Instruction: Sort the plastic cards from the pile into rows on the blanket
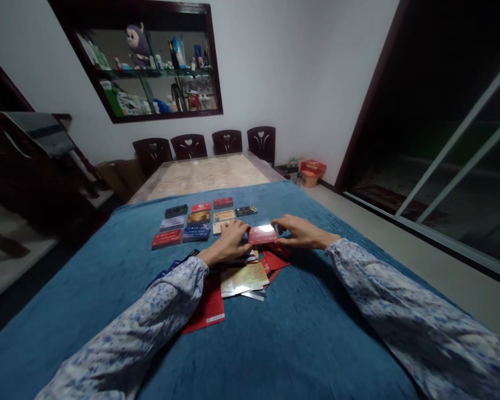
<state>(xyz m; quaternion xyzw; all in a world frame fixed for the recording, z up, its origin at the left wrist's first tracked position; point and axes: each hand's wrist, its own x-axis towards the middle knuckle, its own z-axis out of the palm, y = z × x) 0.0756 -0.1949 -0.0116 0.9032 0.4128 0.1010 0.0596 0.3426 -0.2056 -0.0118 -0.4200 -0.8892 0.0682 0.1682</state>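
A shiny red card (261, 235) is held level between my two hands, above a loose pile of cards. My left hand (230, 243) pinches its left edge, and my right hand (298, 232) has thumb and fingers on its right edge. Under and in front of them lie a yellowish card (245, 278), a larger red card or envelope (206, 311) and several other overlapping pieces, partly hidden by my left arm. Beyond my left hand, cards are set out in rows, among them a red card (167, 238), a blue card (196, 233) and a gold card (199, 217).
A blue cloth (316, 328) covers the near part of the table; the far marble-patterned top (208, 172) is bare of cloth. Several dark chairs (189, 146) stand behind it. A wall shelf (162, 72) holds a plush toy and bottles. An orange bucket (310, 178) sits on the floor.
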